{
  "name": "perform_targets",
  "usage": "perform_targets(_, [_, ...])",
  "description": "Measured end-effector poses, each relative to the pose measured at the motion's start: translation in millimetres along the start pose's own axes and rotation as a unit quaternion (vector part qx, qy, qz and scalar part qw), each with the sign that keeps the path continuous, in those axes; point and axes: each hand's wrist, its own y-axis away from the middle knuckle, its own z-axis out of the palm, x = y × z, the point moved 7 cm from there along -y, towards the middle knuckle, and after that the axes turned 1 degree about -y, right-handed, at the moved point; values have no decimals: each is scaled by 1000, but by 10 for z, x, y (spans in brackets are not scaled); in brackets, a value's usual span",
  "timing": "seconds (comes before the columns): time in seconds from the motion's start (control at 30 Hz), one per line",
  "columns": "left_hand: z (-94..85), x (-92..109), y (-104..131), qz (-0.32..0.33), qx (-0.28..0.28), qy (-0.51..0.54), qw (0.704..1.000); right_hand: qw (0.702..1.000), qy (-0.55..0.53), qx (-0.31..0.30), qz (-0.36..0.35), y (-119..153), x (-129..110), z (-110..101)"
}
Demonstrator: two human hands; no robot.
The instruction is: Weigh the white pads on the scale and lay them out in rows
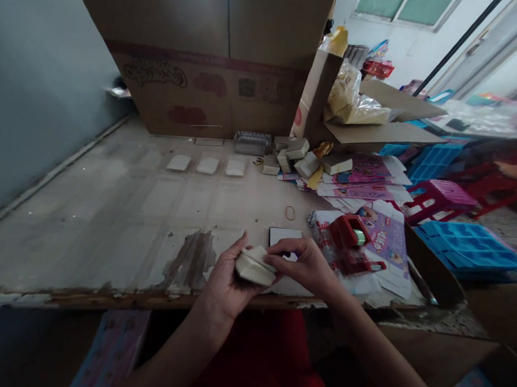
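Observation:
Near the table's front edge my left hand (228, 281) holds a small stack of off-white cards (254, 268) in its palm, thumb along the left side. My right hand (304, 265) pinches the top piece at the stack's right corner, and that piece sits slightly askew. Just behind my right hand lies a white rectangle with a dark edge (284, 236), partly covered by the fingers. Three white stacks, the leftmost (179, 163), the middle one (208, 165) and the right one (234, 166), rest in a row farther back.
A red tape dispenser (345, 233) stands on purple printed packaging (386, 240) at the right. Several small wrapped blocks (298, 149) are heaped behind, near a clear plastic tray (252, 142). A large cardboard box (203, 98) closes the back. A rubber band (290, 212) lies mid-table.

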Motion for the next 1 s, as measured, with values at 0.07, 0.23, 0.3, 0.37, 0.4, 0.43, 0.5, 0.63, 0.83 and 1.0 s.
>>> perform_targets(0.07, [64, -9, -9, -6, -24, -1, 1000, 997, 29, 69, -9, 5, 18, -125])
perform_targets(0.23, [-8, 16, -2, -9, 69, 9, 998, 947, 95, 302, -53, 115, 41, -787])
perform_targets(0.3, [-55, 27, 19, -16, 101, 30, 994, 878, 218, 416, -96, 253, -17, -1016])
perform_targets(0.37, [-55, 52, 37, -21, 92, 45, 994, 798, 386, 433, -165, 319, -65, -991])
perform_targets(0.4, [-51, 71, 45, -22, 84, 48, 995, 770, 464, 391, -197, 298, -35, -888])
perform_targets(0.43, [-47, 90, 53, -23, 75, 48, 996, 754, 528, 324, -220, 257, 43, -754])
perform_targets(0.5, [-47, 133, 63, -26, 62, 48, 997, 739, 606, 187, -228, 187, 277, -505])
perform_targets(0.63, [-110, 218, 70, -14, 67, 46, 997, 740, 637, 105, -187, 152, 527, -344])
perform_targets(0.83, [-131, 231, 142, -19, 53, 58, 997, 792, 582, 105, -150, 142, 462, -438])
perform_targets(1.0, [-161, 225, 180, -19, 51, 64, 996, 822, 527, 158, -146, 203, 381, -564])
